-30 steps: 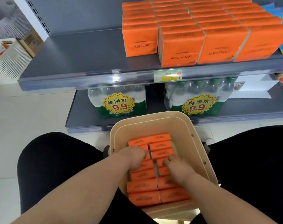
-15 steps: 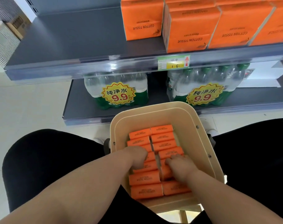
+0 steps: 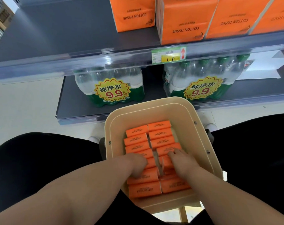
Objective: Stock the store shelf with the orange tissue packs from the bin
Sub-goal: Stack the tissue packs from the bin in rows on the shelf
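Observation:
A beige bin [image 3: 154,103] stands between my knees, below the shelf. Two columns of orange tissue packs [image 3: 159,134] lie in it. Both hands are down inside the bin. My left hand [image 3: 136,165] curls its fingers over packs in the left column. My right hand [image 3: 182,163] curls over packs in the right column, fingertips on a pack's far edge. Between the hands a gap has opened and the packs there tilt upward. Stacks of larger orange tissue packs [image 3: 185,21] fill the right part of the upper shelf [image 3: 65,33].
The left part of the upper shelf is bare grey board. A price tag [image 3: 169,55] hangs on its front rail. Two shrink-wrapped water bottle packs [image 3: 112,88] [image 3: 201,82] sit on the lower shelf. My black-clad knees flank the bin on a pale tile floor.
The view has tipped down and nearer to the bin. Both hands have dug deeper among the middle packs, and a gap has opened between the two columns.

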`<state>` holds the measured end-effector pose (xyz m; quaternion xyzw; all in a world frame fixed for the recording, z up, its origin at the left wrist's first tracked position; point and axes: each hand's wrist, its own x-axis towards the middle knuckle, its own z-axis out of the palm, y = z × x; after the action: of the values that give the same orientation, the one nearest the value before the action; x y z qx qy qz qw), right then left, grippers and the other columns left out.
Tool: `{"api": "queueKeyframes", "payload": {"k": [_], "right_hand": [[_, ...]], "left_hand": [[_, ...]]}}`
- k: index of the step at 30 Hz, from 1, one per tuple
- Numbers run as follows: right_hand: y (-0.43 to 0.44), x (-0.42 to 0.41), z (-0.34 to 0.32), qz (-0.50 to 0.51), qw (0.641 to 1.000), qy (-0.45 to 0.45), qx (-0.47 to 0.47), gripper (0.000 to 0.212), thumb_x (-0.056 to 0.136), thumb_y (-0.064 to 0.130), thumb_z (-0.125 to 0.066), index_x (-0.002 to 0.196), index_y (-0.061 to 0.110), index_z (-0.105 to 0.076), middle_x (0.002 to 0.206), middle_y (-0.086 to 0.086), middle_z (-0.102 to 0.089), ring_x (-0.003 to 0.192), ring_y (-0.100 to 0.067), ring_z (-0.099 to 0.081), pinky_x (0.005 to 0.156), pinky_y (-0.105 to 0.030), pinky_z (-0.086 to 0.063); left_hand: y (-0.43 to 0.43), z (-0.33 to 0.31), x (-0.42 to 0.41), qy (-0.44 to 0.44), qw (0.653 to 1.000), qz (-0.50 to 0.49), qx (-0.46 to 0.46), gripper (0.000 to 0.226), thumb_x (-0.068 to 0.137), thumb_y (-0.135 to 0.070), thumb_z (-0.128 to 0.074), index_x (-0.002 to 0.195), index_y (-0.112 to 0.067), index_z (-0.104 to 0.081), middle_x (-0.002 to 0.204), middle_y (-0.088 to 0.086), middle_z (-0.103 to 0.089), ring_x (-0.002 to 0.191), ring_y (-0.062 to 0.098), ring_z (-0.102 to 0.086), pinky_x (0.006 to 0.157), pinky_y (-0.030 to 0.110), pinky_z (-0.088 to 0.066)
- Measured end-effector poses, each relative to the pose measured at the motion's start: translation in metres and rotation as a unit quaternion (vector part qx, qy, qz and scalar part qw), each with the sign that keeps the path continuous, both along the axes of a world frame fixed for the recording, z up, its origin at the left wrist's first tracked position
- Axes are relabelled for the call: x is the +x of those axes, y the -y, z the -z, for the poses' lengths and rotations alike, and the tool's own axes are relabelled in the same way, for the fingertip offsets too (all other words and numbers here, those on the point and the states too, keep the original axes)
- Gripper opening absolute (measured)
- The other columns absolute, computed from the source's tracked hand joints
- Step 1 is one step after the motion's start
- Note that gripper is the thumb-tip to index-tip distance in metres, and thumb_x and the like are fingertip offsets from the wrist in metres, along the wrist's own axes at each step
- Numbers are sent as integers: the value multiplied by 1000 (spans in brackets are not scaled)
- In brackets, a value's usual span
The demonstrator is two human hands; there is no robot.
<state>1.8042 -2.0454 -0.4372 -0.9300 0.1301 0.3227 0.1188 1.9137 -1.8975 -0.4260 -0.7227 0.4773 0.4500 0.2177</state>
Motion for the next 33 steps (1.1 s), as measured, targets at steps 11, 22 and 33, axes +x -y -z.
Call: {"api": "queueKeyframes", "payload": {"k": [11,22,33], "right_hand": [[-3,14,-7,24,998,62,-15,34,93,10,-37,125,18,-42,130,-5,-48,125,-25,-41,98,-37,-36],[-4,16,-26,25,995,78,-51,38,90,6,-39,125,18,-43,129,-5,-50,122,-26,-45,94,-37,-38],[8,39,-109,32,962,242,-120,33,88,15,-47,120,23,-45,125,-2,-51,120,-25,-46,93,-40,-37]], "left_hand": [[7,10,0,-4,998,-43,-38,41,96,-37,-51,126,-9,-50,129,13,-56,115,30,-54,95,36,-44],[4,-12,6,58,998,-4,-38,36,89,-25,-60,122,-13,-54,122,10,-59,111,27,-58,91,34,-46],[-7,-87,35,171,899,-287,-284,46,99,-35,-42,136,-8,-37,122,15,-58,110,31,-56,90,39,-46]]}}
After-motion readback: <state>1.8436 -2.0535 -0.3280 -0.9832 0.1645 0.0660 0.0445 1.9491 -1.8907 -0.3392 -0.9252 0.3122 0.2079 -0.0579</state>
